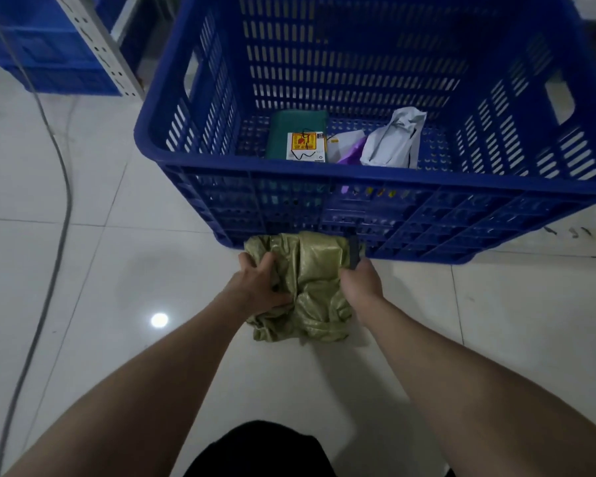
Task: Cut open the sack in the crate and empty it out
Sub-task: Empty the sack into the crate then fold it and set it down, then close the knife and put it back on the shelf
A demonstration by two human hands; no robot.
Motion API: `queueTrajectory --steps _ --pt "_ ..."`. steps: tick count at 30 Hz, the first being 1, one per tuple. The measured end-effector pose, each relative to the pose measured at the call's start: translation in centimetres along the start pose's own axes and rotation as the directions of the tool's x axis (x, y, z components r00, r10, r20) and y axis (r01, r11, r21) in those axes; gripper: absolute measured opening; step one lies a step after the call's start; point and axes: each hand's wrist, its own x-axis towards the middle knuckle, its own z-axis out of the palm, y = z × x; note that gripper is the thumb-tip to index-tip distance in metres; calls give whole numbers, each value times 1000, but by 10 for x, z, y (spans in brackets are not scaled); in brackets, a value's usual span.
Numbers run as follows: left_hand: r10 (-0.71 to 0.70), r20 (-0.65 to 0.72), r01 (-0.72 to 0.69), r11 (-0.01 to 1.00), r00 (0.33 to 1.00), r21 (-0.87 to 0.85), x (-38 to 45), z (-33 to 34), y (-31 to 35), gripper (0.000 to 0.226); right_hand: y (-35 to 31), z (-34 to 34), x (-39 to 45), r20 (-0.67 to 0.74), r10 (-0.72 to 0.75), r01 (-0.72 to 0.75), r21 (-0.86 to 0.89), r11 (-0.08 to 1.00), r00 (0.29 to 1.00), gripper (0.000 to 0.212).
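A crumpled olive-green woven sack (312,287) lies on the floor tiles just in front of the big blue slotted crate (358,177). My left hand (260,285) is closed on the sack's left side. My right hand (360,284) grips the sack's right side together with a dark, flat tool (354,251) that sticks up from my fist; what the tool is I cannot tell. Inside the crate lie a green flat packet (289,132), a yellow-and-white box (306,147), a purple item (351,153) and a grey plastic mailer bag (393,141).
A grey cable (54,215) runs along the pale tiled floor on the left. More blue crates (45,53) and a white perforated shelf post (97,43) stand at the back left. My dark clothing (265,449) shows at the bottom edge.
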Motion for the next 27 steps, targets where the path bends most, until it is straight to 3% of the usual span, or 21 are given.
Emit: queueTrajectory --steps 2,4,7,11,13,15,20,24,27 --pt "-18 -74 36 966 997 257 2 3 3 91 -1 3 1 -34 -4 3 -39 999 999 33" --pt "-30 -140 81 923 990 376 4 5 7 91 0 9 1 -53 -13 12 -9 1000 999 36" --pt "-123 -134 145 975 983 169 4 11 13 89 3 13 1 -51 -34 36 34 999 998 34" --pt "-161 3 157 959 987 -236 6 21 18 91 3 14 -4 123 7 -21 113 993 992 37" --pt "-164 103 189 925 981 -330 7 21 16 92 1 12 -8 202 28 -54 124 991 979 39" --pt "-149 116 180 926 982 -333 4 18 12 83 -1 10 -11 245 28 -51 89 995 969 44" --pt "-165 -19 158 970 986 -183 -12 4 9 52 -5 -2 -24 183 -27 20 39 999 983 38" --pt "-147 -295 116 986 944 -121 -31 -8 21 37 -13 -14 -42 201 -75 82 -28 996 977 25" --pt "-82 -439 2 984 895 -178 -50 -24 33 32 -21 -25 -61 205 -115 135 -83 987 972 21"
